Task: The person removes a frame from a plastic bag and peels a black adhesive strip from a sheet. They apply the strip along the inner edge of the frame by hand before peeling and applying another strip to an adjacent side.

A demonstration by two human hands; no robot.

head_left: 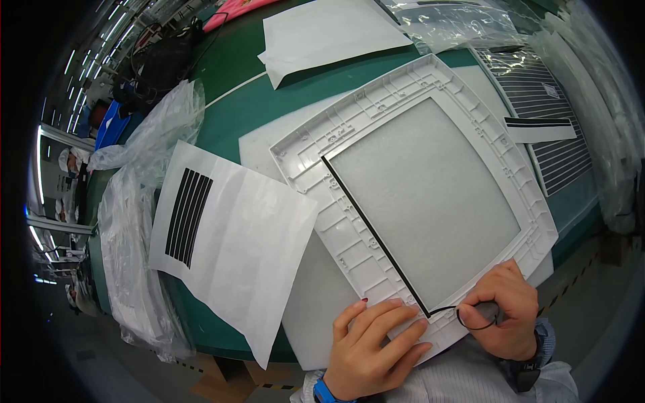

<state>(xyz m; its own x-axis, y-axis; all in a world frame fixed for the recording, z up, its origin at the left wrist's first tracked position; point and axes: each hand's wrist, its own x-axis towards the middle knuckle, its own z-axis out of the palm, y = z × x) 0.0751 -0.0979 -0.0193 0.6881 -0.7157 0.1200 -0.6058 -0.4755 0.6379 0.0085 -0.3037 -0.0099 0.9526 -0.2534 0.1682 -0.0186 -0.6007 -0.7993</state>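
Plainly, the frame (346, 232) is off-white moulded plastic, lying aslant on a white pad (310, 332), a little toward three o'clock from the middle of the view. Its upturned side shows a raised outer rim, rows of thin ribs, small round posts and clip-like bumps, with rounded outer corners. The large four-sided opening shows a pale, greyish surface; whether that is a pane or the pad, I cannot tell. A thin black strip (376, 238) hugs the opening's left edge, running straight from its ten o'clock corner to its six o'clock corner, where the loose end leaves the plastic and curls. The right hand (504, 305), at five o'clock on the frame, pinches that end between thumb and forefinger, a loop showing beside them. The left hand (373, 352), at half past six, has its fingers bent and slightly apart, tips resting on the border, gripping nothing. Toward nine o'clock, a white sheet (242, 228) carries more black strips.
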